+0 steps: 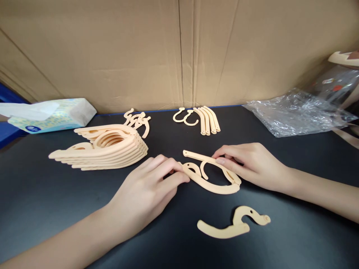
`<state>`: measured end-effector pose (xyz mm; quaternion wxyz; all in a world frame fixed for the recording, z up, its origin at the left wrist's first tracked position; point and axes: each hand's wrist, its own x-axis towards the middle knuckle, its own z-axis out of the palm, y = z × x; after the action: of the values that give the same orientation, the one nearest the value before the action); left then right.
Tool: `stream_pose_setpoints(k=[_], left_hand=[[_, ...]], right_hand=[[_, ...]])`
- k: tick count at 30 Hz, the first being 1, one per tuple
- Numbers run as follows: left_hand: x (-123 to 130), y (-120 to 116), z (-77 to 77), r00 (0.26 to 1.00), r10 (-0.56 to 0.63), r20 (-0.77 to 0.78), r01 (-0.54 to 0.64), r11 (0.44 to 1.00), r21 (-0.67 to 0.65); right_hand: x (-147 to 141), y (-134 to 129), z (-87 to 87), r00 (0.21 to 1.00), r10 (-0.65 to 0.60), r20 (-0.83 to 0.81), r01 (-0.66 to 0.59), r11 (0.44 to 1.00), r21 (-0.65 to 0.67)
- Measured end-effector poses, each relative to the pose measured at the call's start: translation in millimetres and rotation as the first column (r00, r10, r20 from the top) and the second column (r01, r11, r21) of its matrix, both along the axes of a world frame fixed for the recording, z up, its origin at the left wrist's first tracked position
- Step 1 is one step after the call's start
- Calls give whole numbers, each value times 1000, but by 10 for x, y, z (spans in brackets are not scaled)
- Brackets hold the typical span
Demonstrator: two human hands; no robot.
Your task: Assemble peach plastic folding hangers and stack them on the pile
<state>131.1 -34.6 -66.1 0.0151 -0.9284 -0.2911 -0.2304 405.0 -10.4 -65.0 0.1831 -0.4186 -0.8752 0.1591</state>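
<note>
A cream folding hanger (pixel 217 188) lies on the black table in front of me, its two arms folded toward the left with a curved hook between them. My left hand (pixel 150 186) pinches the left end of its near arm. On the far arm, my right hand (pixel 252 164) has thumb and fingers closed around the middle part. Nearer to me lies a separate cream hanger piece (pixel 224 231), a curved arm joined to a rounded part with a hole.
Folded hangers are stacked (pixel 112 153) at the left, with loose hooks (pixel 137 120) behind. Two hooks (pixel 186 117) and several straight arms (pixel 209 120) lie at the back. A tissue pack (pixel 64 116) sits back left, clear plastic (pixel 288 114) back right, before a cardboard wall (pixel 134 56).
</note>
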Motion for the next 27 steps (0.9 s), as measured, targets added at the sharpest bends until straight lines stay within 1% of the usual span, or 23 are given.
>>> stream_pose_setpoints(k=[4,8,11,14,18,23,27], left_hand=[[4,1,-8,999,28,-15,-29,999,-22],[19,9,1,998,66,-15,-67,993,-98],[23,18,5,997,82,-5,-82,982,-170],[17,13,8,994,106,-8,-105,973,-207],[4,-11,11,992,121,-39,-127,966,-227],[-13,0,2,992,117,-51,-125,965,-231],[-12,3,5,993,109,-55,-118,966,-228]], right_hand=[[2,-11,2,999,-34,-21,34,999,32],[9,-8,-6,1000,10,-7,-9,995,98],[12,-5,-10,1000,28,5,-29,994,103],[14,-5,-10,998,62,8,-62,992,108],[9,-10,-14,992,123,8,-123,982,144],[-4,-17,-33,993,109,36,-113,983,143],[1,-13,-64,994,94,50,-102,977,186]])
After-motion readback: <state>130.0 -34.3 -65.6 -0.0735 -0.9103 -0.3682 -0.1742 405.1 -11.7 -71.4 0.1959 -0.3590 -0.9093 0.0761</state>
